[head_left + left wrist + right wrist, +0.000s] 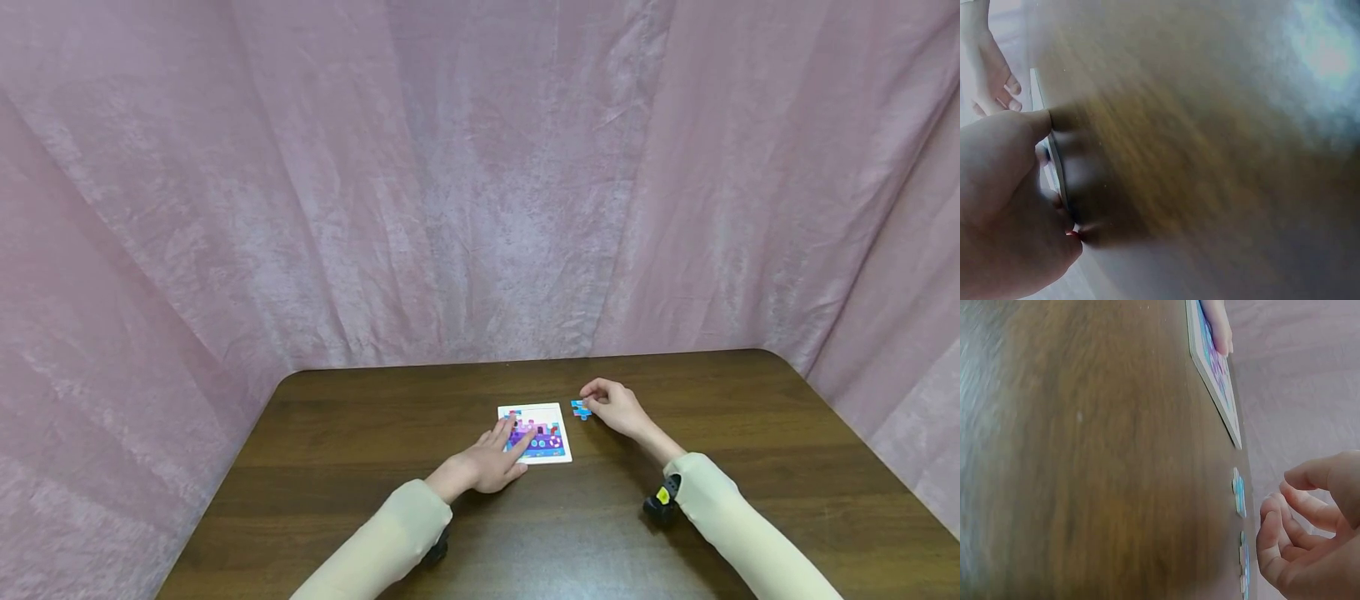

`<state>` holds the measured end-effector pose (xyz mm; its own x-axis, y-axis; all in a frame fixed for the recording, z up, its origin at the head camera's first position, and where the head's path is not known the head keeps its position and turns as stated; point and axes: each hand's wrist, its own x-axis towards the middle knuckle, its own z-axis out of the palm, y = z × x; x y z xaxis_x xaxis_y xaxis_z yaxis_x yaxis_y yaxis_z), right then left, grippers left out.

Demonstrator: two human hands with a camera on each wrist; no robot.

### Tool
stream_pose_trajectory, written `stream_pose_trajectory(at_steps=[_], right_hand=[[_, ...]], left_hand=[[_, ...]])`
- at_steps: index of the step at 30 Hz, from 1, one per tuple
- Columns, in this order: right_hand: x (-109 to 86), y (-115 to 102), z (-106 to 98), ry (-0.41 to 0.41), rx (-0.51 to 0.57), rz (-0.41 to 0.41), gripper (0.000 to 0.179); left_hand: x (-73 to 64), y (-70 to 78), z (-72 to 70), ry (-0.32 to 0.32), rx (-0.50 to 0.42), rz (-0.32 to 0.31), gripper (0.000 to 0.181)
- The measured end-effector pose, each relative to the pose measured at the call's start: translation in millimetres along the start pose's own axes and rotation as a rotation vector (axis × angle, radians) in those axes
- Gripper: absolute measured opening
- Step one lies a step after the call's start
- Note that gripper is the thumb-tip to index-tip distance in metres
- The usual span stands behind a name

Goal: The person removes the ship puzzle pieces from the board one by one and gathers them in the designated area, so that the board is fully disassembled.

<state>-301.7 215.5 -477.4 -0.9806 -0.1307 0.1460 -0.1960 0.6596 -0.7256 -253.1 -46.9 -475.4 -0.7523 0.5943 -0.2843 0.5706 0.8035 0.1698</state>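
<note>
A white-framed jigsaw board (566, 450) with a purple boat picture lies on the table, partly filled with pieces. My left hand (491, 462) rests on its left side, fingers spread and covering part of the picture. In the left wrist view the left hand (1010, 194) hides most of the board. Just right of the board lie loose blue jigsaw pieces (581, 413). Above them hovers my right hand (618, 410), its fingers loosely bent. The right wrist view shows one loose piece (1239, 492) and another piece (1245, 565) near the right hand (1316, 519), with nothing visible between thumb and fingers.
The brown wooden table (337, 467) reaches back to a pink curtain (480, 183), which hangs behind it and along both sides. A black device with a yellow mark (662, 498) is strapped at the right wrist.
</note>
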Motion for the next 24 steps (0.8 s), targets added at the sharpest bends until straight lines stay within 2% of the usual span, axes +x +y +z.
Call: stream_pose_trajectory(at_steps=[4,14,20,24], right_hand=[[0.7,-3.7,3.6,-0.031,0.014,-0.008,0.015],[0.4,-13.4,15.7,-0.162,0.145,-0.045,0.017],[-1.6,-22.7,21.8,-0.201,0.140,-0.049,0.017],[-1.2,-26.7,25.5,-0.240,0.151,-0.094,0.017]], left_hand=[[-0.7,0.1,-0.5,0.008,0.002,0.003,0.059],[0.1,-1.3,0.4,0.022,-0.029,0.007,0.060],[1.8,-3.0,1.9,0.013,-0.065,0.016,0.061],[2.1,-5.0,2.7,0.013,-0.064,0.020,0.062]])
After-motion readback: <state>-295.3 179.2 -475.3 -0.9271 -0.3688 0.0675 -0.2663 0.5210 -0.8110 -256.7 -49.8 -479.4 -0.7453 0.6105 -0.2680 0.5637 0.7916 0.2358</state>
